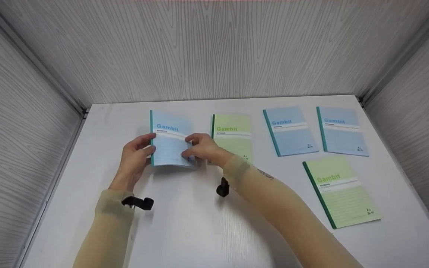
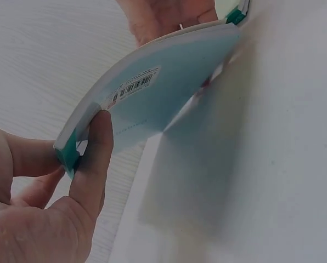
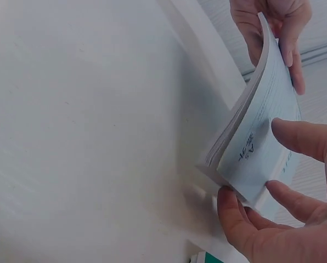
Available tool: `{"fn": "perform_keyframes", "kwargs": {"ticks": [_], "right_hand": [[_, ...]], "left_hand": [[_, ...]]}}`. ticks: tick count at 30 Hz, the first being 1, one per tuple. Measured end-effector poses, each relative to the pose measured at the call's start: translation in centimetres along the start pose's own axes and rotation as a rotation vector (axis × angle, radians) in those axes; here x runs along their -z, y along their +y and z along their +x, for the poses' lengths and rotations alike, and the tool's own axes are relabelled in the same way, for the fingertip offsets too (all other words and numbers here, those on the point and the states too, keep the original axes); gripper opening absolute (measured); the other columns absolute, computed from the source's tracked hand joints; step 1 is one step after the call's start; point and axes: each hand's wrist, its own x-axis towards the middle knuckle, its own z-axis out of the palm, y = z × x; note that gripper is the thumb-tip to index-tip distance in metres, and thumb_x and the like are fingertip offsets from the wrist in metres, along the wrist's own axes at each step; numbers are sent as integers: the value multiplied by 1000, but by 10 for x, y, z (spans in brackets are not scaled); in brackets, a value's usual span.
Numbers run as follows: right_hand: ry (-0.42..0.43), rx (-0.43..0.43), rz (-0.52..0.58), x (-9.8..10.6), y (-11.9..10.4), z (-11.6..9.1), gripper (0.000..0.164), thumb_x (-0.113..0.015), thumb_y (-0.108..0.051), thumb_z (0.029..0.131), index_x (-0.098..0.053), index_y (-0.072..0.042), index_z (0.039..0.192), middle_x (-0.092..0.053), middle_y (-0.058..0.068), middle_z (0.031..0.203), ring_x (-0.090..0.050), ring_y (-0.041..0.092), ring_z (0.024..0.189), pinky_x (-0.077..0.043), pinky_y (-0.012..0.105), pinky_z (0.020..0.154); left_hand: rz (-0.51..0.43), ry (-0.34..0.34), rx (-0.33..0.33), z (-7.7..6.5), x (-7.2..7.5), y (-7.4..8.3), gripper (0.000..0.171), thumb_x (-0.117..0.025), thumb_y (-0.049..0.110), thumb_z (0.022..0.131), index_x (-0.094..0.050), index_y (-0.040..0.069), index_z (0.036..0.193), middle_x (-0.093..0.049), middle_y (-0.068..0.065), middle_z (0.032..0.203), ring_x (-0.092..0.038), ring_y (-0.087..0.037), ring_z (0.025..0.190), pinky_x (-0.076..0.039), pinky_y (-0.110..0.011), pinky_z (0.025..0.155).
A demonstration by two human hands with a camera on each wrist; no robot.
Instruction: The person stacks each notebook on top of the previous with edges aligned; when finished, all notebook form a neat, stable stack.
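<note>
A blue notebook (image 1: 169, 149) is held up off the white table, its cover bowed. My left hand (image 1: 133, 160) pinches its green spine between thumb and fingers. At the opposite edge my right hand (image 1: 206, 149) grips the cover and pages, with fingers both over and under it in the right wrist view. The underside with a barcode label (image 2: 136, 86) faces the left wrist camera. A green notebook (image 1: 233, 130) lies just right of the held one, partly covered by my right hand and wrist.
Two more blue notebooks (image 1: 291, 132) (image 1: 343, 130) lie flat at the back right of the table (image 1: 184, 223). Nearer the front right is another green notebook (image 1: 343, 193). Wood-grain panels (image 1: 214, 48) wall in the back and both sides.
</note>
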Motion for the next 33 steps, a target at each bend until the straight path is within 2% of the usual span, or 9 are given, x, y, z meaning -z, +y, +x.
{"fn": "perform_keyframes", "kwargs": {"ticks": [2,8,11,15,18,25,29,33], "right_hand": [[-33,-2,47,2,1,-3,64,-88,-14,94,-65,-12,154,-60,15,163,-62,24,134,-55,44,123],[-97,9,206,15,11,-13,60,-85,-10,97,-64,-13,153,-65,13,153,-70,22,123,-59,43,117],[-81,35,262,25,20,-21,56,-83,-7,97,-67,-13,150,-68,12,149,-71,21,122,-61,40,114],[-15,74,302,41,31,-35,52,-82,-2,97,-71,-15,146,-71,11,143,-70,22,119,-63,38,110],[35,100,311,53,38,-45,51,-80,1,98,-73,-17,146,-71,11,140,-69,24,118,-65,37,108],[148,134,302,85,50,-58,55,-76,5,99,-71,-16,149,-67,12,138,-69,23,113,-67,31,97],[207,128,285,106,57,-63,55,-75,4,100,-71,-18,150,-65,11,139,-66,24,113,-66,27,95],[262,126,258,124,65,-66,53,-74,3,102,-70,-17,151,-65,13,140,-64,25,114,-65,25,93]], "left_hand": [[-18,-3,-21,-6,1,1,51,-56,4,114,-58,17,163,-51,-11,168,-59,-23,137,-61,-25,99],[-83,-30,-75,-21,-3,3,50,-57,0,113,-58,13,162,-52,-12,163,-61,-25,135,-64,-28,97],[-98,-41,-76,-27,-8,3,50,-57,-1,113,-58,13,162,-52,-12,164,-60,-26,135,-63,-28,98],[-90,-53,-85,-32,-19,1,51,-57,-2,113,-58,13,162,-52,-13,165,-60,-28,135,-63,-28,97],[-48,-55,-106,-30,-30,-1,52,-58,-2,112,-59,13,161,-54,-14,164,-62,-28,133,-64,-28,94],[71,-79,-137,-15,-65,0,49,-59,1,111,-63,14,158,-60,-14,158,-66,-29,129,-65,-31,86],[124,-118,-145,-4,-86,2,47,-59,1,110,-65,11,155,-64,-14,156,-69,-30,128,-68,-35,88],[218,-128,-176,6,-108,6,44,-64,2,108,-68,10,151,-68,-14,152,-74,-29,123,-70,-38,89]]}}
